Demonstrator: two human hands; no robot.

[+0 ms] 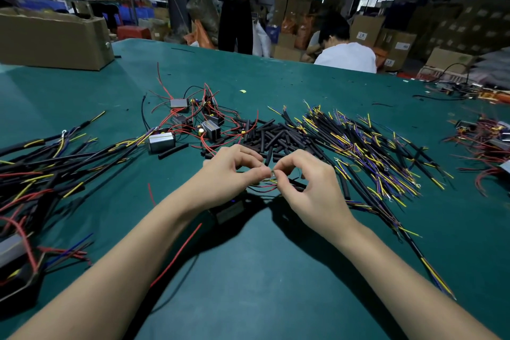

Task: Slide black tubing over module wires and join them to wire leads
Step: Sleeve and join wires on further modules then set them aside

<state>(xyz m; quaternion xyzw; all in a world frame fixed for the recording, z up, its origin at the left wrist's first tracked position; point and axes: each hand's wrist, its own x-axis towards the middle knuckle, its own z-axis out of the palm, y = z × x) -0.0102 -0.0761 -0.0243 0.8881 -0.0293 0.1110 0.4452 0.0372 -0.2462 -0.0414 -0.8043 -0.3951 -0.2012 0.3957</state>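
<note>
My left hand (231, 171) and my right hand (306, 182) meet above the green table (262, 270), fingertips almost touching. Each pinches a thin wire end at the point where they meet (272, 173). Red, black and yellow wires (265, 188) trail down from the fingers to a dark module (229, 211) lying under my left wrist, partly hidden. A heap of short black tubing pieces (271, 136) lies just beyond my hands. To the right spreads a pile of black-sleeved wire leads (367, 146) with yellow and purple ends.
Several silver modules with red wires (193, 121) lie behind the hands. Joined harnesses (41, 168) are heaped at the left. A cardboard box (55, 38) stands at the far left, more modules (485, 138) at the right edge. Two people (345, 47) are beyond the table.
</note>
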